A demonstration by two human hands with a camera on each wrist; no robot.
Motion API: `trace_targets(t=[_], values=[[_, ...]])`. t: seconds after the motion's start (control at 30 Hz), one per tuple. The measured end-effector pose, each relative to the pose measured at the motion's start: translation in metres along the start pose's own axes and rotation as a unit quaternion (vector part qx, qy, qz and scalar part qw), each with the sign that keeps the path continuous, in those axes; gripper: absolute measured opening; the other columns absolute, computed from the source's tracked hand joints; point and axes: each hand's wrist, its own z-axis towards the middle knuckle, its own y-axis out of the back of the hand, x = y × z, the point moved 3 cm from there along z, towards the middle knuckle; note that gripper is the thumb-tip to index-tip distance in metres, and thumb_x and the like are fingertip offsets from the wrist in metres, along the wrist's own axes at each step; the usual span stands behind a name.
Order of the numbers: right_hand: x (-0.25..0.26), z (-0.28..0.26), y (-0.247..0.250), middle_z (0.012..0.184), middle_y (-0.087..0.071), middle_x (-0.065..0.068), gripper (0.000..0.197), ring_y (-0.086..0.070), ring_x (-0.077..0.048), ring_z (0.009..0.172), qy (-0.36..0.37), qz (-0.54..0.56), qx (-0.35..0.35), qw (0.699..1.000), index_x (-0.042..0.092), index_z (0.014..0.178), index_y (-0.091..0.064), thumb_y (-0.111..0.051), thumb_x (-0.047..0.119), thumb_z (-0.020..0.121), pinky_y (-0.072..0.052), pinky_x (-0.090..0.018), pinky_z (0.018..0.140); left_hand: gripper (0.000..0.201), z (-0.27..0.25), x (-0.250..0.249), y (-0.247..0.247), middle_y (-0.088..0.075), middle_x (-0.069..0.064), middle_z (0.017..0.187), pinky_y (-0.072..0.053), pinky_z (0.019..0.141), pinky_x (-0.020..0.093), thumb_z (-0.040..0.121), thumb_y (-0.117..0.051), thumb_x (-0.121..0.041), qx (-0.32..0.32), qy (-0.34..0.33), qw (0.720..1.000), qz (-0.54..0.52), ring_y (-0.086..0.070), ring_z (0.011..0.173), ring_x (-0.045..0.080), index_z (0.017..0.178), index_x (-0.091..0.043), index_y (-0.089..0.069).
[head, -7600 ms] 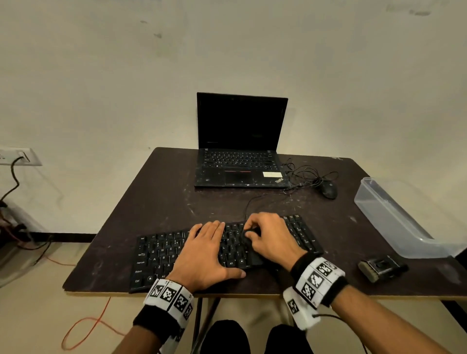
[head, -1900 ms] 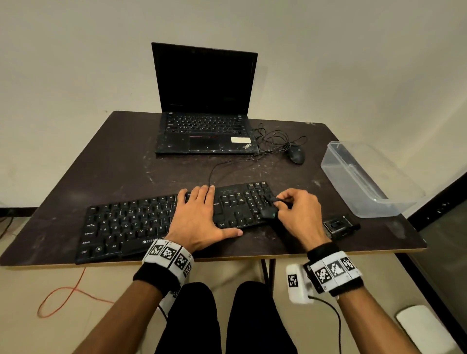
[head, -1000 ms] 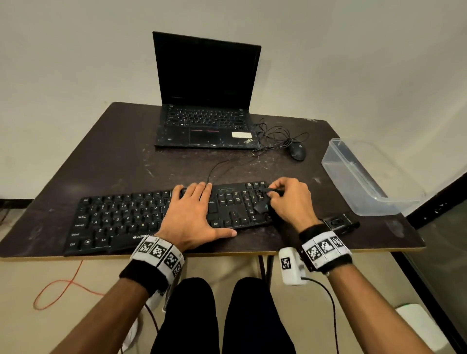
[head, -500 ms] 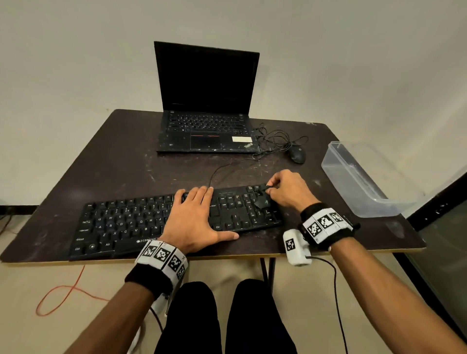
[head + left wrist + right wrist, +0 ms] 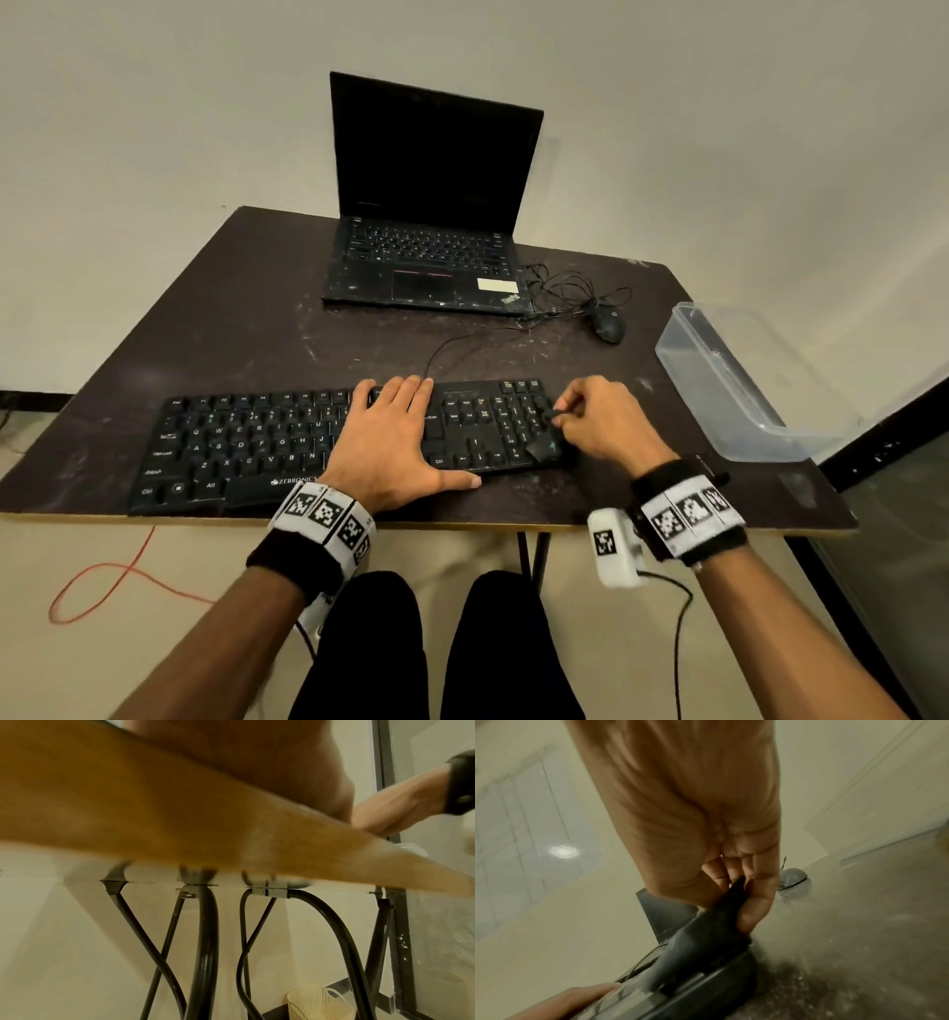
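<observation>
One dark, scuffed bench (image 5: 231, 318) carries everything, with pale specks scattered over its top. Next in size, a black laptop (image 5: 426, 257) stands open at the far edge, its screen dark.

Along the near edge lies a black wired keyboard (image 5: 257, 437), which appears to be getting a brushing. The tool is at the number pad on the far right end. If the sweep goes left to right, the job looks well along. What is left would be the rest of that pad and perhaps the keys under the steadying hand. How clean the letter keys are cannot be told from here.

A clear plastic tub (image 5: 729, 411) sits at the bench's right side, apart from the keyboard, with nothing visible inside.

The left hand (image 5: 390, 442) lies flat on the middle of the keyboard. Its fingers are straight and close together, and the thumb is spread onto the bench at the front edge, seemingly pinning the board. The right hand (image 5: 611, 426) hovers over the keyboard's right end.

A black mouse (image 5: 609, 325) rests beside the laptop amid tangled cable.

Smallest is a little black brush (image 5: 543, 448). The right hand's thumb and fingers pinch its thin handle. Its broad dark head rests on the near corner of the number pad, just below and left of the fingertips.
</observation>
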Motion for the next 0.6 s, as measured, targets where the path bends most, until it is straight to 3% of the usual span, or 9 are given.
trace_targets(t=[0.07, 0.2, 0.33, 0.5, 0.6], values=[[-0.001, 0.004, 0.001, 0.094, -0.075, 0.001, 0.014, -0.070, -0.021, 0.096, 0.000, -0.006, 0.020, 1.000, 0.025, 0.081, -0.070, -0.078, 0.019, 0.091, -0.052, -0.029, 0.086, 0.145, 0.000, 0.000, 0.001, -0.019, 0.001, 0.172, -0.004, 0.129, 0.051, 0.059, -0.019, -0.111, 0.007, 0.000, 1.000, 0.000, -0.016, 0.158, 0.020, 0.166, -0.014, -0.013], [0.024, 0.044, 0.008, 0.098, -0.078, -0.003, 0.015, -0.072, -0.025, 0.103, 0.028, 0.019, -0.031, 0.999, 0.025, 0.080, -0.069, -0.076, 0.018, 0.091, -0.055, -0.034, 0.099, 0.144, 0.000, -0.001, 0.001, -0.020, 0.001, 0.172, -0.005, 0.129, 0.051, 0.060, -0.020, -0.111, 0.004, -0.005, 1.000, 0.009, -0.017, 0.158, 0.020, 0.166, -0.014, -0.014], [0.041, 0.055, -0.005, 0.101, -0.078, -0.002, 0.010, -0.071, -0.024, 0.104, 0.088, -0.002, -0.024, 0.996, 0.026, 0.093, -0.076, -0.075, 0.016, 0.093, -0.053, -0.031, 0.095, 0.144, -0.001, -0.001, 0.002, -0.022, 0.001, 0.171, -0.006, 0.128, 0.052, 0.059, -0.021, -0.111, 0.001, -0.001, 1.000, 0.006, -0.018, 0.157, 0.020, 0.165, -0.014, -0.016], [0.024, 0.056, -0.003, 0.098, -0.077, -0.001, 0.021, -0.070, -0.022, 0.102, 0.084, 0.002, -0.053, 0.995, 0.032, 0.088, -0.075, -0.073, 0.011, 0.092, -0.051, -0.027, 0.090, 0.144, -0.001, -0.001, 0.002, -0.023, 0.001, 0.170, -0.005, 0.128, 0.052, 0.059, -0.023, -0.110, -0.003, 0.000, 1.000, 0.004, -0.018, 0.157, 0.020, 0.165, -0.014, -0.015], [0.025, 0.048, -0.005, 0.099, -0.079, 0.001, 0.025, -0.068, -0.019, 0.099, 0.131, -0.018, -0.062, 0.989, 0.032, 0.089, -0.078, -0.075, 0.008, 0.089, -0.047, -0.025, 0.089, 0.144, -0.001, -0.001, 0.001, -0.023, 0.002, 0.171, -0.006, 0.128, 0.052, 0.059, -0.022, -0.110, -0.004, -0.004, 1.000, 0.004, -0.019, 0.157, 0.021, 0.165, -0.013, -0.016]])
